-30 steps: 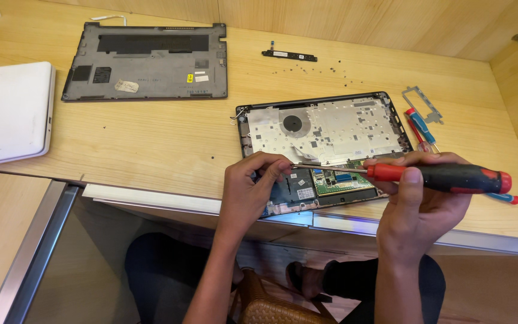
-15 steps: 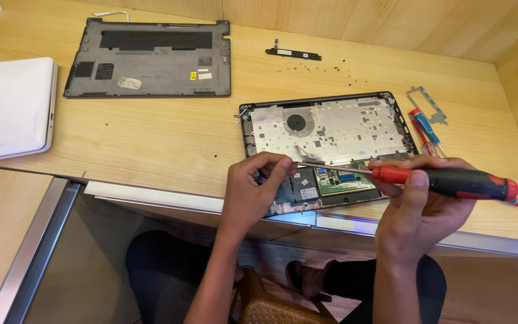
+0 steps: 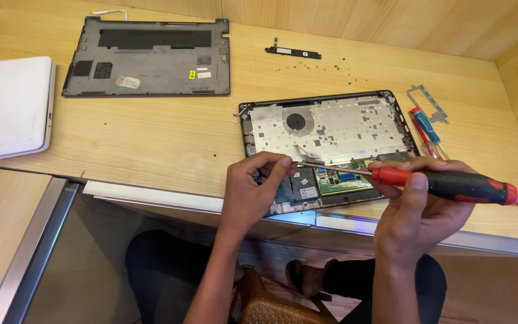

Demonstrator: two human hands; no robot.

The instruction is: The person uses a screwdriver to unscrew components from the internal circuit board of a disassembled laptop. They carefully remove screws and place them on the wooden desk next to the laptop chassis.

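Here, at the far left of the wooden desk (image 3: 151, 138), a closed white laptop (image 3: 8, 108) lies flat, partly overhanging the desk edge. To its right, near the back of the desk, a dark grey bottom cover (image 3: 148, 57) rests with its inner face up. Further right, a narrow black circuit strip (image 3: 292, 52) lies close to the back wall, with small loose screws (image 3: 325, 67) scattered just beside it.

The opened laptop chassis (image 3: 328, 129) sits at the front right of the desk, internals exposed: a silver shield plate with a round fan opening, and a green circuit board along its near edge.

The left hand (image 3: 256, 189) hovers over the chassis's near left corner, thumb and forefinger pinched shut around the tip of the screwdriver (image 3: 445, 185); whether a screw sits between the fingertips cannot be told. The shaft runs level across the green board. The right hand (image 3: 418, 210) is closed around the red-and-black handle, fingers wrapped under it and thumb on top.

Just beyond the chassis's right edge, two smaller screwdrivers (image 3: 424, 129) lie side by side, and a grey metal bracket (image 3: 427, 103) lies just behind them.
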